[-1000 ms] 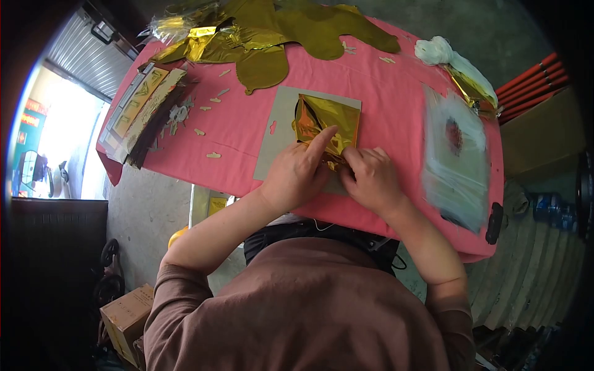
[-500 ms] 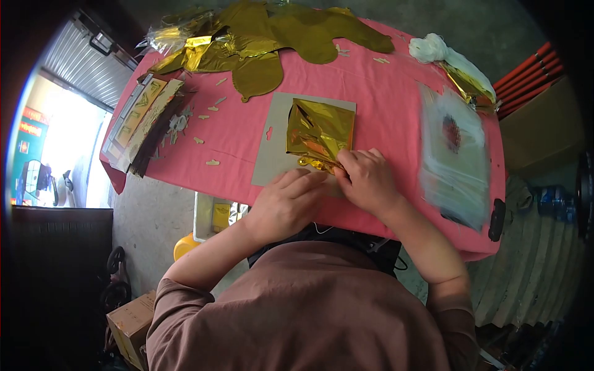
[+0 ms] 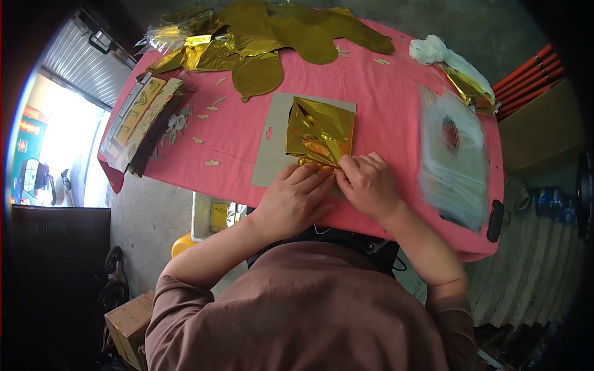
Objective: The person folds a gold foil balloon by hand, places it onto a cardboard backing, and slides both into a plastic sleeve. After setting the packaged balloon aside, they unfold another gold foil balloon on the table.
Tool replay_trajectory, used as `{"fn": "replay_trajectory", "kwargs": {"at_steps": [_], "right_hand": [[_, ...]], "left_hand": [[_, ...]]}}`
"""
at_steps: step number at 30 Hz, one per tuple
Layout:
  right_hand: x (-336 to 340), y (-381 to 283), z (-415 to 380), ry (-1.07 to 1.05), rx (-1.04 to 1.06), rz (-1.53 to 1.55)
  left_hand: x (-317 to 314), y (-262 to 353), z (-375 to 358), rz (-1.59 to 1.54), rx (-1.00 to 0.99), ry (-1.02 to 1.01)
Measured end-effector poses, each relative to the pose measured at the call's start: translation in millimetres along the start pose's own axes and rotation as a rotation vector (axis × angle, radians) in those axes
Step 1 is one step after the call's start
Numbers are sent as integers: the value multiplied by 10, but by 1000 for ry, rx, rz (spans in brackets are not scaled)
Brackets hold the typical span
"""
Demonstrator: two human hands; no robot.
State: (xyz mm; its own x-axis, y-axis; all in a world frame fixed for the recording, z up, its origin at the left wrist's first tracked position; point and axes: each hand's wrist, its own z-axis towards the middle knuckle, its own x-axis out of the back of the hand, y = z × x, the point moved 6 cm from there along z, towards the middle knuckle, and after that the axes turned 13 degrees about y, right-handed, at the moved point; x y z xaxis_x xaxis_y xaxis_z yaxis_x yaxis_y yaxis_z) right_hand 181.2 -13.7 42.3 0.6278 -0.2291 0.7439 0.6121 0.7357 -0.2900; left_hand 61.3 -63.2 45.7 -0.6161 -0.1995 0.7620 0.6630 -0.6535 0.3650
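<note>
A folded gold foil balloon [image 3: 318,127] lies on a grey card [image 3: 270,154] with a small red-edged hanging slot. My left hand [image 3: 296,201] is closed, its fingertips pressed together on the gathered lower end of the foil. Beside it, my right hand [image 3: 369,187] pinches the same end between thumb and forefinger, with the other fingers curled. The two hands nearly meet, and the foil between their fingertips is mostly hidden.
Flat gold foil balloons [image 3: 309,34] spread over the far side of the pink tablecloth [image 3: 216,136]. A stack of cards [image 3: 145,114] stands at left near scattered small tabs. Clear plastic bags [image 3: 458,167] and a white thread bundle [image 3: 433,49] lie at right.
My left hand has moved slightly forward and right, its fingers now over the gathered foil end. My right hand keeps its pinch, and the foil's folds have shifted a little.
</note>
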Motion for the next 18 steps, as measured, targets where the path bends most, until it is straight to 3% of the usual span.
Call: {"fn": "replay_trajectory", "kwargs": {"at_steps": [18], "right_hand": [[6,-159,-8,-167,100,-145]], "left_hand": [[30,-25,-3,-19,8,14]]}}
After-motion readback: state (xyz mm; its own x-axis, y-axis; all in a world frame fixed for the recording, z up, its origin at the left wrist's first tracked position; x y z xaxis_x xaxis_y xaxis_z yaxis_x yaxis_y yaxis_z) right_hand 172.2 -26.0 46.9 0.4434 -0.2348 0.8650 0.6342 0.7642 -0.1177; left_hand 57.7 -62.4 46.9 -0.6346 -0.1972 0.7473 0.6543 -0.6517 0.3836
